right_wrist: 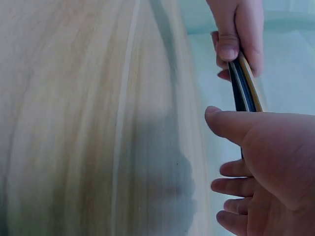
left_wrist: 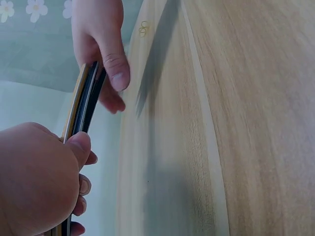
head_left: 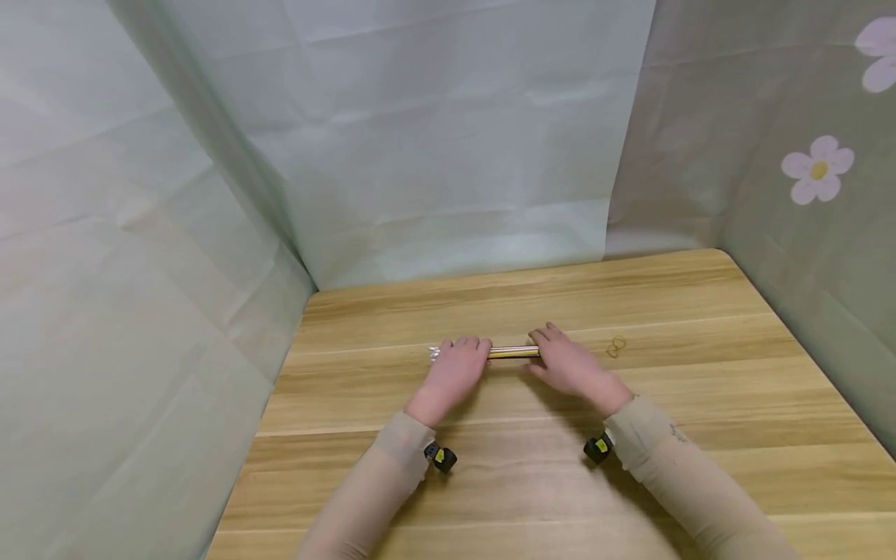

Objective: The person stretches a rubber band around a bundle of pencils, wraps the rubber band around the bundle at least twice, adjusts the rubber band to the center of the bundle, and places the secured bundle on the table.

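A bundle of thin straight sticks, in black, yellow and silver, is held level above the table, with shiny silvery tips at its left end. What kind of sticks they are, I cannot tell. My left hand grips the bundle near that end, thumb and fingers curled round it in the left wrist view. At the other end is my right hand. In the right wrist view its thumb and fingers are spread and fairly straight, with the sticks against the palm side. The bundle's right end is hidden by this hand.
Two thin yellowish loops, like rubber bands, lie on the wood-grain table to the right of my right hand. Pale cloth walls stand along the table's back and sides; the right one has printed flowers.
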{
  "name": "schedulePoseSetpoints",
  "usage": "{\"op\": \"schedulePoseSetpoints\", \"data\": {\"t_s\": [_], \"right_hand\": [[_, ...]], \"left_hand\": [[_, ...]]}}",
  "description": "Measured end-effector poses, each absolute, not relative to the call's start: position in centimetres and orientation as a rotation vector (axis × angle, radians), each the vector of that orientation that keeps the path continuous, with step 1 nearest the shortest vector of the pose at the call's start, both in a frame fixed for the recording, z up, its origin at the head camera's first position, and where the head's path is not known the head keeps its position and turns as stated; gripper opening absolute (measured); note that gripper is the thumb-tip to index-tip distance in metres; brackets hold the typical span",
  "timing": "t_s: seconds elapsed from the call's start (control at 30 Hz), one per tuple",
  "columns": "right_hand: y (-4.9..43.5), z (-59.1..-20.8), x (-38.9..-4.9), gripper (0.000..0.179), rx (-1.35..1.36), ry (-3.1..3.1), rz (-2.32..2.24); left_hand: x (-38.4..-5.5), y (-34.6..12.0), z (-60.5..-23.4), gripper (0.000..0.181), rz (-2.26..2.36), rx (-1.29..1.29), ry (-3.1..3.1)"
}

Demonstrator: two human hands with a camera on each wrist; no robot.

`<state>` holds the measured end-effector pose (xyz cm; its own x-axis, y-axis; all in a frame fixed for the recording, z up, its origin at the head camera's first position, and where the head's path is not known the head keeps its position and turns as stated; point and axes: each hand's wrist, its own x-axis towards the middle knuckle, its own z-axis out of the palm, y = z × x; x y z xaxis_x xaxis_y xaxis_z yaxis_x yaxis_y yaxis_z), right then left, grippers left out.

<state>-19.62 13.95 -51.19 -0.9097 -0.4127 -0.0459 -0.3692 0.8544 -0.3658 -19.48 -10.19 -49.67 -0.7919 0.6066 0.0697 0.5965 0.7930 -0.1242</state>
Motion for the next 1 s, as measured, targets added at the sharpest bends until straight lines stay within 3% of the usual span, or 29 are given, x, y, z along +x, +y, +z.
{"op": "schedulePoseSetpoints", "data": {"t_s": [0.13, 1.0], "right_hand": [[13.9, -51.5, -19.6, 0.086, -0.610, 2.889, -0.611], [13.4, -51.2, -19.0, 0.087, -0.602, 2.870, -0.557]], "left_hand": [[-19.6, -10.1, -49.7, 0.020, 0.151, -0.976, -2.867], [-19.7, -10.1, -50.2, 0.025, 0.144, -0.978, -2.907]]}}
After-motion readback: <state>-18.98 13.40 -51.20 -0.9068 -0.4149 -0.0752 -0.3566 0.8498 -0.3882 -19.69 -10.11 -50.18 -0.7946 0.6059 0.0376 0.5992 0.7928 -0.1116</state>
